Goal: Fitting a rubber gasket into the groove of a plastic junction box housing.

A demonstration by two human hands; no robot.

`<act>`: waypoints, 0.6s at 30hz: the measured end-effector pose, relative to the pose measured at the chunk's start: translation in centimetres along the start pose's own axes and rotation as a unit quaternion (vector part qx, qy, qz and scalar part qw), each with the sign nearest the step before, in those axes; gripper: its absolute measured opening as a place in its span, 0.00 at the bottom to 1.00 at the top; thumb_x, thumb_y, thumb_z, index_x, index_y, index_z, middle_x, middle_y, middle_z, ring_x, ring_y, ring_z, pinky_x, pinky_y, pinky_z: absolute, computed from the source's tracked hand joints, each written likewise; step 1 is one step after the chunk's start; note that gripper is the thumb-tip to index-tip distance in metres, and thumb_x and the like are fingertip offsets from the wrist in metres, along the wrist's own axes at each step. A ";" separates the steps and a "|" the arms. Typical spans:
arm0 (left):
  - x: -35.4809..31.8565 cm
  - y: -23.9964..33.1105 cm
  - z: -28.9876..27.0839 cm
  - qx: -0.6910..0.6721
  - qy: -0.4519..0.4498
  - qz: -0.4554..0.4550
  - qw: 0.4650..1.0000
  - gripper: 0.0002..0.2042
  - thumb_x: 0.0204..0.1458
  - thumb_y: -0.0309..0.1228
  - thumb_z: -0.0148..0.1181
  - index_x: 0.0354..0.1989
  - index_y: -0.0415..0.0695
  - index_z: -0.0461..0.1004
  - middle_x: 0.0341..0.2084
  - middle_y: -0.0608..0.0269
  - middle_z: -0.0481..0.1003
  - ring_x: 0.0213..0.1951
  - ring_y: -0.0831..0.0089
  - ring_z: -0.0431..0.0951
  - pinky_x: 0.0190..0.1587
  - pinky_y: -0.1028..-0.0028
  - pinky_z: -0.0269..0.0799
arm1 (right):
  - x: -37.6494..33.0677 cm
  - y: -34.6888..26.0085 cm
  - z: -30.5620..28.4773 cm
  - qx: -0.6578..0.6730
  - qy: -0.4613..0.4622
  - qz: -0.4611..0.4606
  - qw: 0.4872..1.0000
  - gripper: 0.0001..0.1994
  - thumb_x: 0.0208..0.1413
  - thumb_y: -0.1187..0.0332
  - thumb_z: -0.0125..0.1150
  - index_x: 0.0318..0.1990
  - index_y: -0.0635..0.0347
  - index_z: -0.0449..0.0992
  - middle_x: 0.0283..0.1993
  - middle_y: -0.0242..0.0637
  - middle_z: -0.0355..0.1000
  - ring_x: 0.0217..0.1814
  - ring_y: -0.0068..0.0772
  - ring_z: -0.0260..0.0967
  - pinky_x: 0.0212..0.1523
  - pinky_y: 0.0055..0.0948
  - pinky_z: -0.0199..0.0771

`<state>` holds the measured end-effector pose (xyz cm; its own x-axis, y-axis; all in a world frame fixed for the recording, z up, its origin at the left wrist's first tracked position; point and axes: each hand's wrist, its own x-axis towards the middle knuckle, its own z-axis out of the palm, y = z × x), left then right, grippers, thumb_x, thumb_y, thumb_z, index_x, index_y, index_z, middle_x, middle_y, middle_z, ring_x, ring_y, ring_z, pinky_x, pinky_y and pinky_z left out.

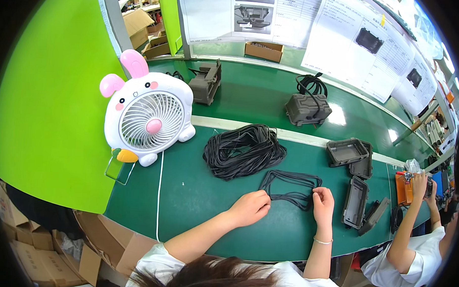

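Observation:
A loosely looped black cable [293,177] lies on the green tabletop in front of me, its strands forming a flattened ring. My left hand [251,208] is closed at the ring's left side, fingers curled on the strands. At the right side, my right hand [323,202] pinches the cable between thumb and fingers. Just beyond, to the left, a large heap of coiled black cable [244,151] rests on the table. Right of my right hand are open dark grey plastic cases [355,202], one with its lid folded out beside it.
A white rabbit-shaped fan [154,125] stands at left beside a lime-green panel [54,97]. Along the back strip sit a closed grey case [308,108] with coiled cable and a grey housing [206,83]. A co-worker's hands [424,186] hold a dark part at far right.

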<state>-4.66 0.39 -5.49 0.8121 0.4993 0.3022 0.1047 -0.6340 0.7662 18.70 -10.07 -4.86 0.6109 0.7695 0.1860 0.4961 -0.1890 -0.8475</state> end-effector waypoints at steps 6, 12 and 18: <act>0.1 0.2 -0.1 -0.006 0.001 -0.003 1.000 0.05 0.48 0.27 0.52 0.29 0.39 0.69 0.28 0.55 0.68 0.32 0.58 0.71 0.34 0.65 0.68 | 0.1 0.1 0.1 0.005 0.002 0.000 1.000 0.03 0.49 0.78 0.52 0.31 0.66 0.72 0.29 0.33 0.64 0.26 0.21 0.61 0.29 0.19 0.63; 0.0 0.2 -0.1 -0.009 -0.004 -0.013 1.000 0.05 0.48 0.27 0.52 0.30 0.39 0.69 0.28 0.55 0.69 0.31 0.59 0.71 0.34 0.65 0.68 | 0.1 0.3 0.1 0.009 0.003 0.005 1.000 0.03 0.49 0.78 0.52 0.31 0.66 0.72 0.28 0.32 0.64 0.26 0.20 0.60 0.29 0.19 0.63; 0.0 0.1 -0.1 -0.003 -0.005 -0.004 1.000 0.05 0.48 0.27 0.52 0.29 0.39 0.69 0.28 0.55 0.68 0.32 0.58 0.71 0.34 0.65 0.68 | 0.1 0.1 0.1 0.018 0.004 0.007 1.000 0.03 0.49 0.78 0.53 0.31 0.65 0.72 0.28 0.31 0.63 0.26 0.19 0.60 0.28 0.18 0.63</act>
<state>-4.71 0.39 -5.31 0.8172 0.4985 0.2892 0.1087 -0.6261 0.7722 18.75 -9.92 -5.03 0.6222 0.7624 0.1780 0.4649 -0.1768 -0.8675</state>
